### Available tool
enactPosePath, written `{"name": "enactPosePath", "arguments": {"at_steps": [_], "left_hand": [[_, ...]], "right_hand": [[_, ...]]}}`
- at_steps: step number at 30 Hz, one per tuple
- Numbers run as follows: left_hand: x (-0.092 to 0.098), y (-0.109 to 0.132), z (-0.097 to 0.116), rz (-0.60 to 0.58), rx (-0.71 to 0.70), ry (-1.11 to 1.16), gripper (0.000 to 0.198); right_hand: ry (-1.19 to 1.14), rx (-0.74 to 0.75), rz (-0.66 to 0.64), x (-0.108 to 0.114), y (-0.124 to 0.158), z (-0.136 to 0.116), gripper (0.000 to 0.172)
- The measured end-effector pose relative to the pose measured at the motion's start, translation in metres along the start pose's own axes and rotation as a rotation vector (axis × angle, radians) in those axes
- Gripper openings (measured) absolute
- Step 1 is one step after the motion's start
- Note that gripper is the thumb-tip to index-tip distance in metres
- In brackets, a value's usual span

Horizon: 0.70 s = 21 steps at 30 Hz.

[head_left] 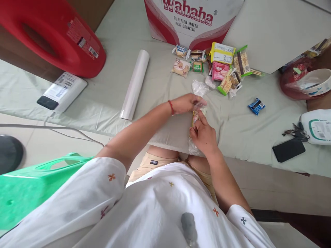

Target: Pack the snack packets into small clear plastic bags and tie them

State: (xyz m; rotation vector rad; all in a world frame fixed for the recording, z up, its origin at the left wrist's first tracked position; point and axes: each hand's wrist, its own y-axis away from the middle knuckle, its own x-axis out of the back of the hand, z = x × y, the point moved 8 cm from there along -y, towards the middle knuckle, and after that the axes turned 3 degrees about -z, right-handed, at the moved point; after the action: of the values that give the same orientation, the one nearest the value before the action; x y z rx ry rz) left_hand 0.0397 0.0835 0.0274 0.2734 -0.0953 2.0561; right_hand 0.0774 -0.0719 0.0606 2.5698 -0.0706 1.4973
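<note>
A snack packet [195, 119] in colourful wrapping lies at the table's front edge with clear plastic film [193, 146] around it. My left hand [187, 103], with a red string on the wrist, pinches the film at the packet's far end. Over the packet's right side is my right hand [204, 132], its index finger stretched along the wrapper and the other fingers curled on it. Beyond my hands sits a crumpled clear film piece [199, 88]. Wrapped snacks lie behind it, among them a pink packet [219, 71] and a yellow packet [222, 53].
A white film roll [134, 84] lies left of my hands. Farther left stand a red jug [77, 44] and a white device [62, 92]. A Wahaha carton [191, 20] is behind the snacks. To the right are a blue packet [257, 106], a phone [289, 149] and keys [296, 132].
</note>
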Motion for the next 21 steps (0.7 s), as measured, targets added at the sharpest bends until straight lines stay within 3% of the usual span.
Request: {"name": "enactPosePath", "arguments": {"at_steps": [3,5,9,13,18,21], "left_hand": [[0.049,0.011,0.006,0.344,0.027,0.039,0.021],[0.057,0.017,0.008,0.471,0.12,-0.078,0.032],[0.024,0.011,0.002,0.301,0.357,-0.409,0.045],[0.008,0.005,0.0,0.176,0.405,-0.561,0.024],[0.023,0.008,0.004,0.296,0.302,-0.354,0.02],[0.025,0.015,0.007,0.394,0.239,-0.263,0.021]], "right_hand": [[0.178,-0.006,-0.048,-0.008,-0.001,-0.004,0.017],[0.236,0.022,-0.043,-0.008,-0.002,-0.006,0.023],[0.32,0.068,-0.039,-0.006,0.0,-0.008,0.023],[0.364,0.127,-0.043,-0.005,0.014,-0.011,0.024],[0.431,0.263,-0.035,-0.012,0.045,-0.019,0.029],[0.44,0.251,-0.016,-0.017,0.058,-0.013,0.04]]}}
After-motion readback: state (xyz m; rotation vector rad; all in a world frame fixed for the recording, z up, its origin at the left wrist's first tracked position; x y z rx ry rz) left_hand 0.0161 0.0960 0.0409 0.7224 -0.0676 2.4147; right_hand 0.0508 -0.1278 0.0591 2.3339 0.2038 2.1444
